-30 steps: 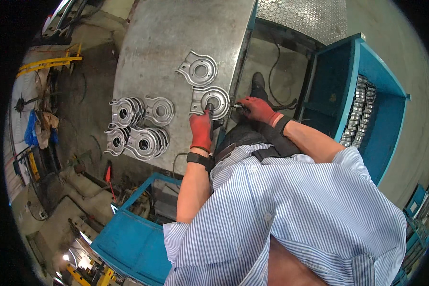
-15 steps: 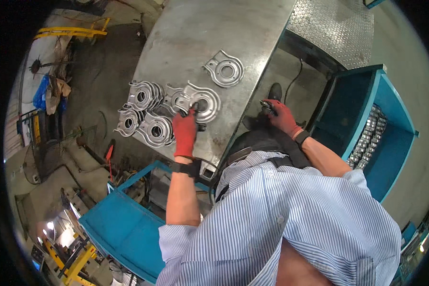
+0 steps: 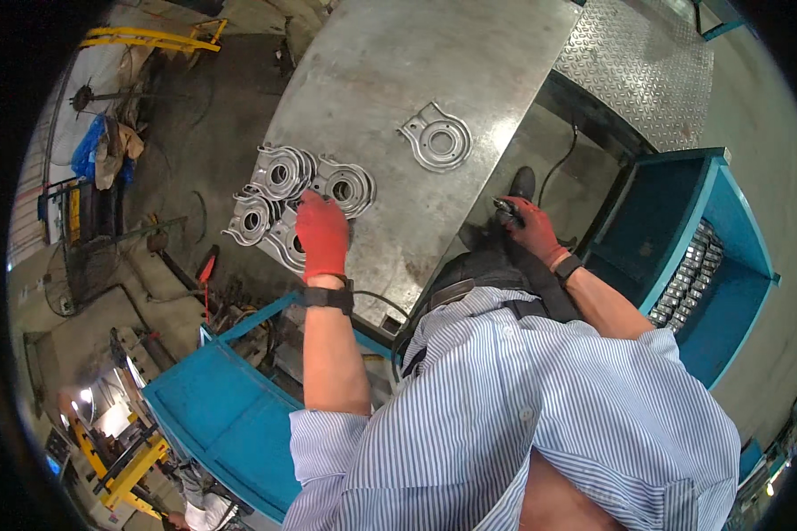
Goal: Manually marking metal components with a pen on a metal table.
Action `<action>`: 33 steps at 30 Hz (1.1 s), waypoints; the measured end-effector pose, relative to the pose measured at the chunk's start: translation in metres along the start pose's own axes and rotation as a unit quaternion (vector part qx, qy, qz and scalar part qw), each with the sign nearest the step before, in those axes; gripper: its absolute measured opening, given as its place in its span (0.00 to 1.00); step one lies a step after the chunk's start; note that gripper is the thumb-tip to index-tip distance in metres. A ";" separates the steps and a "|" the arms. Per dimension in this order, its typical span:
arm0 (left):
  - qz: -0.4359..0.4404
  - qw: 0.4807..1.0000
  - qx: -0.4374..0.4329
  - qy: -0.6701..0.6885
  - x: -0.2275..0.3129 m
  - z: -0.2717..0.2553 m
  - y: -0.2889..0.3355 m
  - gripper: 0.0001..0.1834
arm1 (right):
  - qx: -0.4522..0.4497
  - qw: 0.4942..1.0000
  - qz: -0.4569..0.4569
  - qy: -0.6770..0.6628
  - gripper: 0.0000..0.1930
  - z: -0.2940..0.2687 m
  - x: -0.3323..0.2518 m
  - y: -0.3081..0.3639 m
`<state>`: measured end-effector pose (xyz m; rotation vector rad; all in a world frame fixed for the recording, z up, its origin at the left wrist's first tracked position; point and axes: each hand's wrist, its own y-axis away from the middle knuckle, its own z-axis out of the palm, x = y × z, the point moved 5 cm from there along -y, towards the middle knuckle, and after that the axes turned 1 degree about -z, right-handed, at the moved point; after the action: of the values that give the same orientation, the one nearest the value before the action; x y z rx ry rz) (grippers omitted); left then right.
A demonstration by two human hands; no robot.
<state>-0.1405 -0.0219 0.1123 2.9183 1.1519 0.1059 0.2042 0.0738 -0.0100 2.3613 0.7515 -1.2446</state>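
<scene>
My left hand (image 3: 323,232), in a red glove, lies over stacks of stamped metal brackets at the table's near left; its fingertips are hidden from view. Beside its fingers is a bracket stack (image 3: 356,195), each piece round with a central hole and a tab. Another bracket stack (image 3: 290,168) sits behind, and a smaller bracket pile (image 3: 248,219) lies to the left. A single bracket (image 3: 441,140) rests apart toward the table's right edge. My right hand (image 3: 533,230), also red-gloved, is closed around small shiny metal parts (image 3: 507,211), off the table's right edge.
The steel table (image 3: 398,71) stretches away ahead. At right stands a blue bin (image 3: 735,265) with rows of small metal parts (image 3: 689,274). A blue metal container (image 3: 221,407) is at lower left. A cable (image 3: 376,296) runs near my left wrist. Diamond-plate sheet (image 3: 638,62) lies beyond.
My left hand has moved left, from the bracket it was touching to the stacks. That bracket now sits farther left, against the others. My right hand keeps its hold, nearly still.
</scene>
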 end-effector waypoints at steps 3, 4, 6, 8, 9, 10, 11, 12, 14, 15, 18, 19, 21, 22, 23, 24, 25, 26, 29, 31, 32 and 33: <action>0.106 0.990 0.086 0.045 0.039 0.002 0.011 0.23 | 0.006 1.000 0.017 0.004 0.25 -0.003 0.007 0.000; 0.090 0.991 0.049 0.082 0.053 0.005 0.015 0.25 | 0.007 1.000 0.021 0.005 0.25 -0.007 0.005 0.001; 0.062 0.988 -0.029 0.139 0.082 0.018 0.015 0.27 | 0.014 1.000 0.028 0.003 0.25 -0.017 0.000 0.003; 0.047 0.983 -0.067 0.162 0.108 0.035 0.007 0.26 | 0.028 0.999 0.039 -0.006 0.25 -0.026 -0.002 0.005; 0.040 0.984 -0.061 0.162 0.119 0.043 0.003 0.26 | 0.035 0.998 0.046 -0.007 0.24 -0.030 0.001 0.007; 0.032 0.984 -0.059 0.163 0.126 0.049 0.000 0.25 | 0.043 0.998 0.054 -0.008 0.24 -0.034 0.003 0.009; 0.024 0.984 -0.057 0.165 0.134 0.056 -0.003 0.24 | 0.051 0.997 0.065 -0.002 0.24 -0.035 0.009 0.012; 0.015 0.984 -0.057 0.166 0.139 0.061 -0.008 0.23 | 0.059 0.995 0.076 -0.001 0.23 -0.038 0.011 0.013; 0.028 0.984 -0.050 0.166 0.144 0.074 -0.017 0.22 | 0.072 0.992 0.100 -0.002 0.22 -0.045 0.014 0.017; 0.049 0.984 -0.042 0.166 0.137 0.085 -0.023 0.21 | 0.075 0.991 0.107 -0.004 0.22 -0.048 0.013 0.019; 0.071 0.980 -0.062 0.172 0.138 0.090 -0.042 0.18 | 0.088 0.988 0.125 -0.007 0.21 -0.055 0.013 0.025; 0.079 0.980 -0.065 0.173 0.140 0.090 -0.047 0.17 | 0.092 0.987 0.128 -0.009 0.21 -0.056 0.013 0.026; 0.098 0.978 -0.061 0.175 0.148 0.087 -0.053 0.15 | 0.096 0.987 0.126 -0.010 0.21 -0.058 0.016 0.029; 0.097 0.975 -0.059 0.189 0.153 0.086 -0.051 0.15 | 0.099 0.987 0.123 -0.010 0.21 -0.058 0.016 0.030; 0.096 0.973 -0.056 0.201 0.158 0.084 -0.049 0.14 | 0.099 0.988 0.116 -0.010 0.21 -0.057 0.016 0.029; 0.087 0.967 -0.063 0.229 0.177 0.069 -0.038 0.14 | 0.098 0.988 0.118 -0.009 0.21 -0.059 0.017 0.029; 0.086 0.963 -0.066 0.247 0.178 0.067 -0.030 0.15 | 0.092 0.989 0.113 -0.010 0.21 -0.060 0.015 0.028; 0.084 0.958 -0.069 0.264 0.179 0.065 -0.022 0.15 | 0.079 0.991 0.111 -0.012 0.21 -0.061 0.011 0.027; 0.053 0.937 -0.104 0.328 0.165 0.087 0.000 0.17 | 0.044 0.995 0.091 -0.021 0.21 -0.059 0.006 0.023; -0.042 0.886 -0.157 0.435 0.154 0.097 0.019 0.17 | 0.022 0.997 0.068 -0.025 0.21 -0.054 0.004 0.019; -0.083 0.844 -0.179 0.500 0.148 0.107 0.023 0.16 | 0.013 0.998 0.053 -0.024 0.21 -0.050 0.004 0.017; -0.125 0.797 -0.194 0.557 0.144 0.110 0.029 0.15 | 0.007 0.999 0.043 -0.020 0.21 -0.047 0.004 0.014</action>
<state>-0.0086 0.0578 0.0119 2.1500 1.2825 1.9590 0.2445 0.0888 0.0132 2.3470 0.6242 -1.2608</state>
